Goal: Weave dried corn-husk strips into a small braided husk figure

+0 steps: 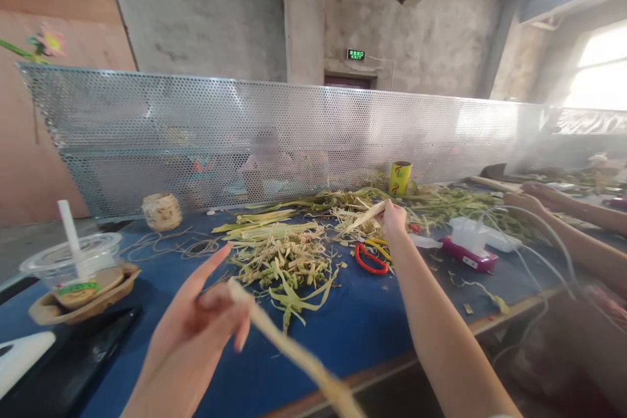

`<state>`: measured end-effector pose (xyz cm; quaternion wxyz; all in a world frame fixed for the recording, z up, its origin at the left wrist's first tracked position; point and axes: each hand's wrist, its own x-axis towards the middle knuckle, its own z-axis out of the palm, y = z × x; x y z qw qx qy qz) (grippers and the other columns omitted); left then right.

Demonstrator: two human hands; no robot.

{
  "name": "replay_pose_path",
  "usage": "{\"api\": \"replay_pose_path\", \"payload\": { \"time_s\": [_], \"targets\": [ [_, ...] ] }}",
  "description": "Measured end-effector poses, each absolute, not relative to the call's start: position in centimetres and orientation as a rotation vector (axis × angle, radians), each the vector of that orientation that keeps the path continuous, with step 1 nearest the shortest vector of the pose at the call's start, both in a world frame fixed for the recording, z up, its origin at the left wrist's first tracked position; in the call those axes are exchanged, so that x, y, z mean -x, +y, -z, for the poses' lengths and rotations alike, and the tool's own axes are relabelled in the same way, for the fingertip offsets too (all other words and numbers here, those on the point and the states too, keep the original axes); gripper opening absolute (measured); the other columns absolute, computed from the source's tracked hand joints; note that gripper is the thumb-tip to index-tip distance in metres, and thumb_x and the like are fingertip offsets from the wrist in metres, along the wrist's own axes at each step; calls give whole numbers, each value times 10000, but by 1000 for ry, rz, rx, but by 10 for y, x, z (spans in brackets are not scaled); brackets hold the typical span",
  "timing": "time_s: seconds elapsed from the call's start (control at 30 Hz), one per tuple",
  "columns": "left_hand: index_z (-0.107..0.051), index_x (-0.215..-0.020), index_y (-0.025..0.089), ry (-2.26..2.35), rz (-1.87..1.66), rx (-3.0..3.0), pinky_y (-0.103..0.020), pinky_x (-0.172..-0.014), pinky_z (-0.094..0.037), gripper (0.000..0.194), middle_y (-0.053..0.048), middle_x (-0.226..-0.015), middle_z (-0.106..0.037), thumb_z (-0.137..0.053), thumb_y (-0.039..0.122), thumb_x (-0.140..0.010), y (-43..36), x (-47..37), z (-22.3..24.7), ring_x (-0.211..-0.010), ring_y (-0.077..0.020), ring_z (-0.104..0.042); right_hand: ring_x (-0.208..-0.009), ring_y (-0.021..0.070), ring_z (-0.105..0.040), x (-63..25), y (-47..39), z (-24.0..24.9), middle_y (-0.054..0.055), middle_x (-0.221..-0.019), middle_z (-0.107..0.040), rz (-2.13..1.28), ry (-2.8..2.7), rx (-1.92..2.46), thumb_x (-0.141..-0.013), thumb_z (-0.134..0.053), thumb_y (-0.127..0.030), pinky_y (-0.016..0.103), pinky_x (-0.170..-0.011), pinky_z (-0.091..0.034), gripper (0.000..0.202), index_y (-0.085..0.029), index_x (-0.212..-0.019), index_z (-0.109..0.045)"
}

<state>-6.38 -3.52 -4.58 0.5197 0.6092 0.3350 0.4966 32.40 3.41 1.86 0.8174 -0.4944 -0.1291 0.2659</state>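
Note:
My left hand (200,320) pinches the end of a long pale husk strip (298,353), its index finger stretched out. The strip runs down toward the bottom edge and looks blurred. Farther forward, my right hand (393,217) is closed on a flat pale dried leaf (367,217) over the heap. Between the hands lies a pile of dried husk pieces (279,258), with greenish flat leaves (264,225) behind it. Red-handled scissors (371,261) rest beside my right forearm, their blades not visible.
A lidded plastic cup (73,268) with a straw stands at the left, near a black tablet-like slab (93,346). A twine roll (161,211), a yellow can (400,177) and a purple box (470,255) sit on the blue table. A perforated metal screen (294,137) rises behind. Another person's arms (543,215) reach in at right.

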Motion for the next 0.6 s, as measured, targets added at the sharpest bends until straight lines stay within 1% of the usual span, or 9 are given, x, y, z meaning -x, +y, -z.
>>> {"api": "replay_pose_path", "payload": {
  "time_s": [0.07, 0.1, 0.13, 0.2, 0.3, 0.37, 0.47, 0.53, 0.6],
  "targets": [
    [-412, -1292, 186, 904, -1271, -1227, -253, -620, -508, 602, -13, -814, -672, -654, 151, -743, -25, 31, 5, -663, -125, -615, -948, 187, -584, -320, 35, -18, 81, -1133, -562, -581, -284, 1024, -881, -524, -317, 386, -787, -508, 319, -148, -1151, -523],
    [-426, -1269, 123, 970, -1294, -1102, -242, -583, -504, 639, -32, -767, -678, -683, 104, -684, -20, 17, -7, -658, -140, -629, -906, 173, -594, -318, 35, -19, 74, -1091, -576, -585, -293, 1009, -883, -521, -315, 364, -757, -515, 299, -141, -1125, -534],
    [-409, -1274, 106, 989, -1278, -1109, -243, -578, -506, 680, -35, -750, -677, -695, 93, -657, -16, 7, -14, -663, -150, -639, -830, 149, -602, -316, 35, -19, 59, -1010, -597, -587, -305, 994, -891, -507, -305, 332, -712, -522, 255, -131, -1072, -551],
    [-336, -1313, 90, 1030, -1128, -1261, -272, -585, -511, 762, -53, -756, -683, -711, 172, -655, -9, -2, -13, -706, -193, -655, -622, 92, -569, -313, 34, -21, -2, -760, -588, -585, -336, 964, -912, -455, -267, 256, -597, -512, 180, -122, -895, -560],
    [-210, -1377, 78, 1120, -879, -1618, -317, -588, -493, 821, -102, -825, -696, -619, 394, -739, -1, 5, -1, -814, -261, -654, -422, 62, -459, -307, 31, -27, -77, -492, -441, -596, -409, 922, -911, -401, -222, 192, -476, -468, 241, -165, -683, -454],
    [-138, -1413, 103, 1260, -835, -1965, -328, -599, -455, 823, -54, -745, -683, -519, 481, -789, 3, 16, 0, -697, -244, -639, -397, 66, -459, -299, 28, -33, -86, -445, -426, -629, -480, 900, -890, -412, -223, 183, -451, -459, 241, -182, -653, -412],
    [-70, -1426, 94, 1409, -960, -2279, -325, -601, -411, 814, 16, -626, -589, -432, 512, -829, 7, 25, -13, -560, -203, -558, -397, 74, -493, -279, 19, -45, -69, -449, -482, -724, -612, 887, -872, -406, -216, 178, -421, -449, 211, -186, -663, -413],
    [-103, -1417, 91, 1368, -1051, -2299, -321, -616, -410, 784, 25, -635, -556, -417, 514, -837, 7, 24, -24, -565, -184, -530, -359, 75, -479, -259, 10, -51, -66, -451, -498, -810, -721, 894, -866, -400, -219, 171, -359, -408, 191, -186, -680, -427],
    [-169, -1401, 128, 1287, -1081, -2260, -318, -611, -414, 738, 23, -678, -556, -432, 516, -831, 3, 17, -31, -564, -167, -510, -280, 77, -414, -236, 0, -52, -88, -395, -439, -906, -843, 921, -843, -448, -249, 168, -274, -321, 168, -190, -686, -443]
  ]
}}
